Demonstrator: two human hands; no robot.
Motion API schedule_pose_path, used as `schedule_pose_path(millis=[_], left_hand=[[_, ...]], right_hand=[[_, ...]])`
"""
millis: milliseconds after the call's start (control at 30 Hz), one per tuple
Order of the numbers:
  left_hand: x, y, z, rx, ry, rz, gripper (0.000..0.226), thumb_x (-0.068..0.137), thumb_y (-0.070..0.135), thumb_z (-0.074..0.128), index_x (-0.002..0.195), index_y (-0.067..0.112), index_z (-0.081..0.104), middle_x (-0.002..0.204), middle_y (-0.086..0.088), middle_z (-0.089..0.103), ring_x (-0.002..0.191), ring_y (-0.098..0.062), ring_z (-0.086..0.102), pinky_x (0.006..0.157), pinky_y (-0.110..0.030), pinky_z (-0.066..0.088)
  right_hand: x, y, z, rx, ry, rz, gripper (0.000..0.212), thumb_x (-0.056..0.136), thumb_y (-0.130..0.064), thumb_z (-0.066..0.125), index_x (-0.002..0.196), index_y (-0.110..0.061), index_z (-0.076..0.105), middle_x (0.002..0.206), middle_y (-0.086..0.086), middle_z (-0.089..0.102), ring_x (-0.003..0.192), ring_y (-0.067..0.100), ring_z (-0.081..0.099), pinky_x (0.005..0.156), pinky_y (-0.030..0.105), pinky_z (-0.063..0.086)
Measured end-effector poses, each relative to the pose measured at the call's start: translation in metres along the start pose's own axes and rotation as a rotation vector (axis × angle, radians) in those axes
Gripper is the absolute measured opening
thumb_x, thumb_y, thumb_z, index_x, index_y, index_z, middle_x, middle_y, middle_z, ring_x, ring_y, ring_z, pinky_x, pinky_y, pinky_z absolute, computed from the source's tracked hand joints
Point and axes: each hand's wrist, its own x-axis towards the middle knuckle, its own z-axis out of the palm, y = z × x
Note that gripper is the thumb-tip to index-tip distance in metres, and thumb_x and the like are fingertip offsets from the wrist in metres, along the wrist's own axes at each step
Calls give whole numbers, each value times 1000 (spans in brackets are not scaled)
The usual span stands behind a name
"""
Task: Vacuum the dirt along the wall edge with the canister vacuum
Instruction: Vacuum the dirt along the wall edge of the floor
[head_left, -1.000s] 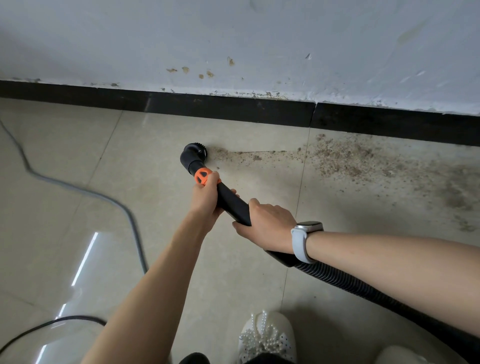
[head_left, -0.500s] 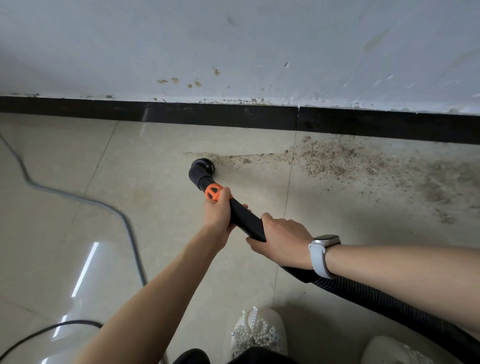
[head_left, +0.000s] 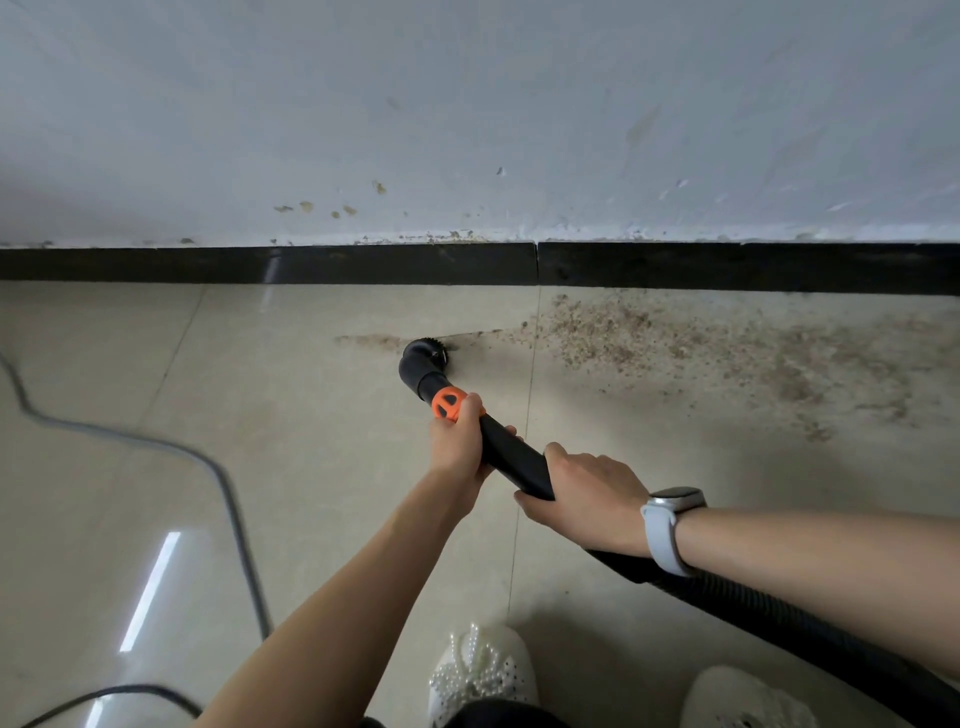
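Partly hidden hose (head_left: 810, 629) under wrist

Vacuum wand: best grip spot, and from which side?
Grip the straight black wand from above, between the orange collar and the ribbed hose: it is rigid, smooth and slopes down to the brush head. Left hand and right hand hold there.
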Motion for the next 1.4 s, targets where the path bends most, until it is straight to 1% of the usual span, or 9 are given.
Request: schedule_pose_path(millis=[367,500,700,800,900,967,1133,1267,1400], left_hand=[[-8,-17,48,61,-99,20,10,92,18,47,93,10,43,78,-10,51,53,-15,65,67,-37,58],[-14,-27,68,89,-138,9,15,93,21,49,100,9,42,81,-11,52,53,-15,66,60,-34,57],[-20,-35,87,107,-177,1,17,91,21,51,101,11,40,83,-10,52,53,-16,65,75,-45,58],[-17,-29,86,141,-178,25,16,92,22,51,93,12,40,80,-9,52,55,-17,66,69,-41,58],[-10,-17,81,159,-153,32,19,93,24,51,100,10,40,84,-10,54,58,-16,66,53,-29,56],[-6,-9,75,145,-139,44,17,94,24,51,93,13,39,82,-9,54,57,-16,65,48,-25,53],[3,-2,55,105,-111,57,17,94,24,51,91,13,39,82,-8,52,55,-16,64,48,-25,53],[9,2,36,84,-65,67,24,93,25,51,105,8,40,81,-8,51,53,-14,64,47,-25,51],[19,14,20,79,-28,81,26,93,24,51,107,6,39,80,-8,51,55,-17,63,48,-25,52]], right_hand=[[-24,38,-6,21,66,108,36,88,-55,45,80,-23,31,64,-10,46,52,10,44,47,28,28],[-37,55,-7,53,82,170,35,87,-55,45,77,-25,30,63,-9,49,52,10,47,47,26,31],[-51,69,-11,85,73,234,37,87,-56,44,88,-19,40,66,-6,56,61,18,59,60,32,44],[-46,66,-16,129,50,227,36,87,-55,45,89,-19,41,64,-5,58,59,18,60,62,32,46],[-33,59,-20,159,40,205,35,88,-53,47,87,-19,40,67,-2,62,64,21,62,63,33,45],[-23,53,-20,171,37,189,35,88,-52,47,86,-18,40,70,-1,62,67,22,62,63,33,45],[-8,37,-15,162,18,152,34,87,-52,48,81,-21,36,70,-1,61,66,21,61,60,32,43],[2,23,-11,161,-8,120,34,87,-52,49,83,-20,38,68,-2,60,66,22,62,62,33,45],[16,6,-9,179,-15,96,36,87,-52,50,87,-17,41,75,2,63,71,25,62,66,34,46]])
